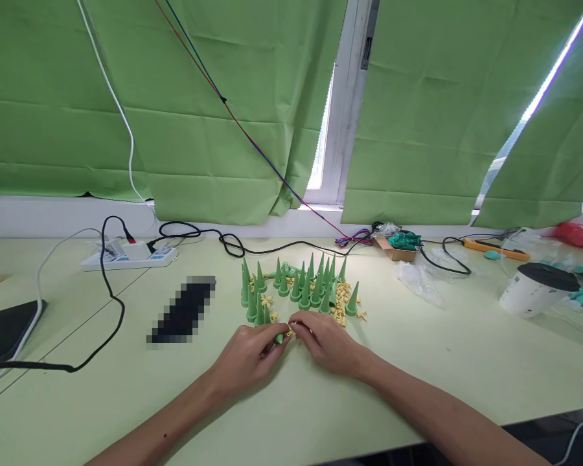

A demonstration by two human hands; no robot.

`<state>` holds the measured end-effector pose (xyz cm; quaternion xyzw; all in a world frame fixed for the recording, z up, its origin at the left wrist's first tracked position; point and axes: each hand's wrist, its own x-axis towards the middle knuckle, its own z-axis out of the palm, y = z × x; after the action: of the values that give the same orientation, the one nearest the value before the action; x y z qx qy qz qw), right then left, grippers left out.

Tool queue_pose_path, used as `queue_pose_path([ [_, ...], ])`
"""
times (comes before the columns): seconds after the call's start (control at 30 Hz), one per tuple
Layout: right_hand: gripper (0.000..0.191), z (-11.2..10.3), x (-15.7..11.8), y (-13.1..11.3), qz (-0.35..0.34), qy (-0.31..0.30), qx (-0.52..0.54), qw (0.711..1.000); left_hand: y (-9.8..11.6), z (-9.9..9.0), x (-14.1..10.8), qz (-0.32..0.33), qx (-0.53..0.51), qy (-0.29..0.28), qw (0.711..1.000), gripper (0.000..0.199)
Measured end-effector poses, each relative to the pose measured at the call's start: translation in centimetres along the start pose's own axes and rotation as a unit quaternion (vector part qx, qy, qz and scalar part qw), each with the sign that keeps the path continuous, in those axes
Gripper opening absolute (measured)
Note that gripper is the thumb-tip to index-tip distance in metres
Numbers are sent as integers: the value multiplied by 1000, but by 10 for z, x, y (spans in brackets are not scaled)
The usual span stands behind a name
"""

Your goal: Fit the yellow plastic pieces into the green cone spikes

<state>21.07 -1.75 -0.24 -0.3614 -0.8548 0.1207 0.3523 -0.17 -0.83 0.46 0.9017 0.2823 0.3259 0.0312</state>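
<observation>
My left hand [250, 353] is closed around a green cone [279, 338], most of which is hidden by the fingers. Close against it, my right hand [326, 342] pinches a small yellow piece [290, 331] at the fingertips. The two hands nearly meet at the near side of a group of green cones [305, 296], which stand upright with their points up. Among and beside the cones lie many loose small yellow pieces [341, 301], heaped mostly on the right.
Left of the cones lies a dark, pixelated object [182, 310]. A power strip [131, 257] with cables sits farther back. To the right are a small cardboard box [398, 249], clear plastic film [420, 281], a white cup with a black lid [537, 291] and a yellow-orange tool [495, 249].
</observation>
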Motion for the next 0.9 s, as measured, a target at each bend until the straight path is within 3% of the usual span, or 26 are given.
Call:
queue_pose_path([
  [0.27, 17, -3, 0, -5, -3, 16, 17, 1000, -2, 2, 0, -19, 8, 23, 1000, 16],
  [0.9, 18, -2, 0, -3, 3, 6, 15, 1000, -2, 2, -1, -22, 3, 18, 1000, 15],
])
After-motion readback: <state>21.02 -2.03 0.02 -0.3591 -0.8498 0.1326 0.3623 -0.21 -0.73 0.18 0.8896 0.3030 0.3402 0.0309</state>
